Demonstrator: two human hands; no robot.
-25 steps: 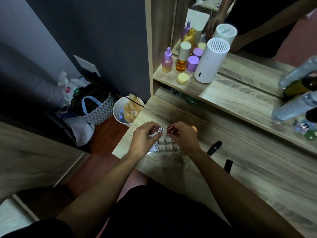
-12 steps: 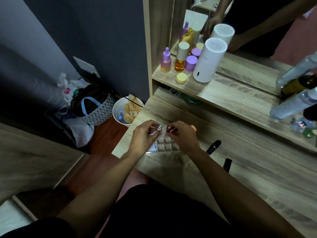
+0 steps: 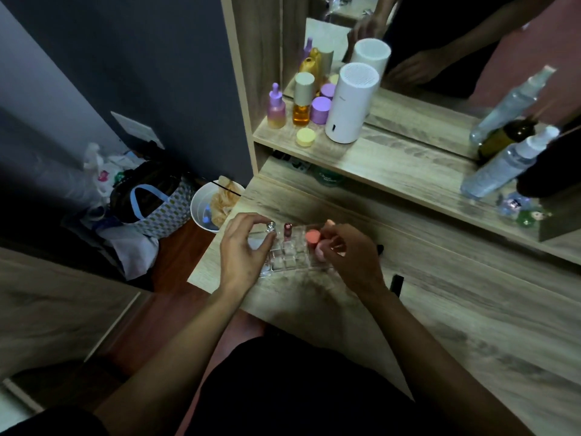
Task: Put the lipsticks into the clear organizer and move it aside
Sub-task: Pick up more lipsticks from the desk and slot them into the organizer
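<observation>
Item 1. Counter: pale wood-grain top, near edge against the person's lap; carries all task items.

Item 2. Left hand: rests at the organizer's left end, fingers pinched round a silver-capped lipstick standing upright in a far-left cell.

Item 3. Right hand: over the organizer's right end, fingers curled closed on a pink-capped lipstick, its lower part hidden by the hand. Whether it is already seated in a cell cannot be told.

Item 4. Clear organizer: gridded tray lying flat between the two hands, near the counter's left front corner, long axis running left to right. Near row of cells looks empty.

Item 5. Standing in the organizer's far row: a dark red lipstick, upright; a coral-topped lipstick, just left of the right hand's fingers.

Item 6. Loose black lipstick: lying on the counter to the right of the right wrist, long axis pointing roughly away from the person. A second dark one shows partly behind the right hand.

Note: both loose lipsticks lie right of the organizer, so the right hand is judged the nearer for them; open cells lie toward the person.
</observation>
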